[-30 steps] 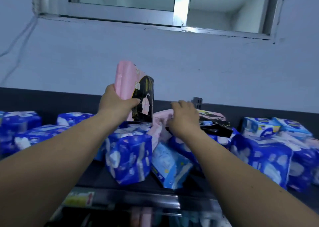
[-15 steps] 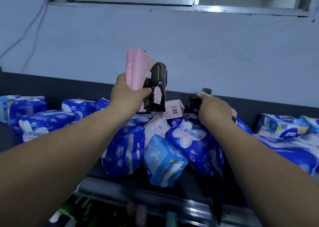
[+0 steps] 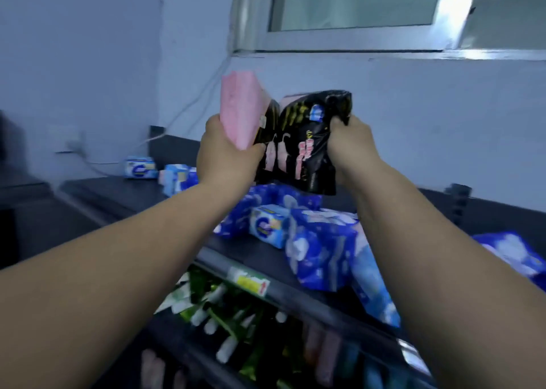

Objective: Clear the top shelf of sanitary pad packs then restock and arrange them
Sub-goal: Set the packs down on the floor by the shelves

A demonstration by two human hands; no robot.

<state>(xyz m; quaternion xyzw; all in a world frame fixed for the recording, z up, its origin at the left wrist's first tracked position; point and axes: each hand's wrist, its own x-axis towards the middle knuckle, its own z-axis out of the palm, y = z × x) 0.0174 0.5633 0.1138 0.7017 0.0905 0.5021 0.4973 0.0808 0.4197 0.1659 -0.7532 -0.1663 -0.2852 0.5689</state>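
Observation:
My left hand (image 3: pixel 224 155) grips a pink-and-black pad pack (image 3: pixel 243 114) from below, holding it upright above the top shelf (image 3: pixel 118 193). My right hand (image 3: pixel 351 143) grips a second black-and-pink pack (image 3: pixel 310 143) by its upper right corner, and it hangs beside the first one. Below both packs, several blue pad packs (image 3: pixel 322 252) lie in a loose heap on the shelf. A light blue pack (image 3: pixel 269 224) sits among them.
Further blue packs (image 3: pixel 140 167) lie at the shelf's far left near the wall. A wall socket with a cable (image 3: pixel 74 145) is behind them. A price label (image 3: pixel 251 282) sits on the shelf's front rail. Green and pink goods (image 3: pixel 212 309) fill the lower shelf. A window (image 3: pixel 354 4) is above.
My right hand has lifted a black-and-pink pack off the heap and brought it up beside the pack in my left hand. The view has swung to the left.

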